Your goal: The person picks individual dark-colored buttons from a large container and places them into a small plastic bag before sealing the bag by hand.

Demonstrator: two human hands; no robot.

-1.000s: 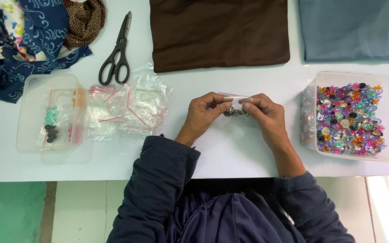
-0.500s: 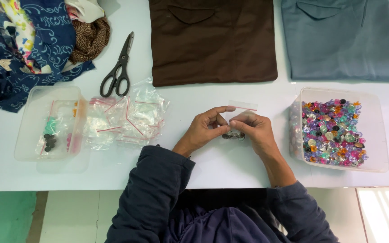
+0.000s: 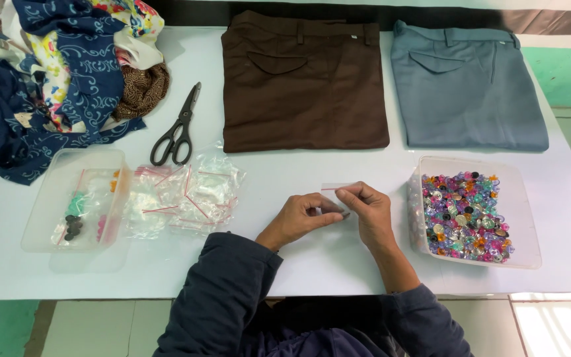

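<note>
Both the left hand point(image 3: 299, 218) and the right hand point(image 3: 368, 210) pinch a small clear bag point(image 3: 334, 198) with their fingers above the table point(image 3: 338, 264), beside the box of beads point(image 3: 474, 215); a loose pinch could, I judge, spill its dark contents.

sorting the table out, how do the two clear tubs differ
The right tub is heaped with loose, many-coloured beads; the left tub holds only a few small bags of dark, green and pink bits. The right tub sits beside the right hand; the left tub lies farther from the left hand, past a pile of bags. Both are clear, lidless and rectangular.
</note>
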